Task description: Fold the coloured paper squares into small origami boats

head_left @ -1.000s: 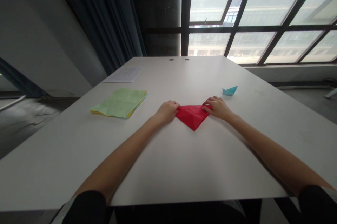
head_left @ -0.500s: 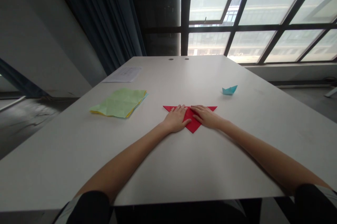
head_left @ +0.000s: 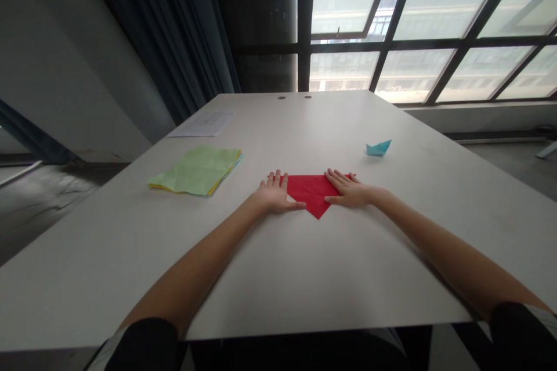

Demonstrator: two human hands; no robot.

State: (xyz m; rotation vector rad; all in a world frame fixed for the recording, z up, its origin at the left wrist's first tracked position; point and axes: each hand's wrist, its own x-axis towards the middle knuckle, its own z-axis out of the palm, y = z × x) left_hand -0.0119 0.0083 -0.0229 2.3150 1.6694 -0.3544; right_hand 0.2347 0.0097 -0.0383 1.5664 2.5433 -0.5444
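A red sheet of paper [head_left: 310,188], folded to a triangle, lies flat on the white table [head_left: 278,278] with one corner pointing toward me. My left hand [head_left: 275,195] rests spread over its left part, the fingers reaching the far folded edge and the thumb stretched out near the lower corner. Over the right part lies my right hand [head_left: 348,191], open too, its fingertips on the far edge and its thumb pointing inward. Both palms face down, covering the paper's two side corners in part.
To the left is a stack of green, yellow and blue paper sheets [head_left: 202,169]. Behind it lies a white printed sheet [head_left: 204,123]. A small blue paper boat [head_left: 378,148] stands at the right. Windows and a dark blue curtain [head_left: 174,34] are beyond the table.
My hands have slid apart from the middle of the red paper toward its left and right corners, their fingers spreading. More of its middle shows now.
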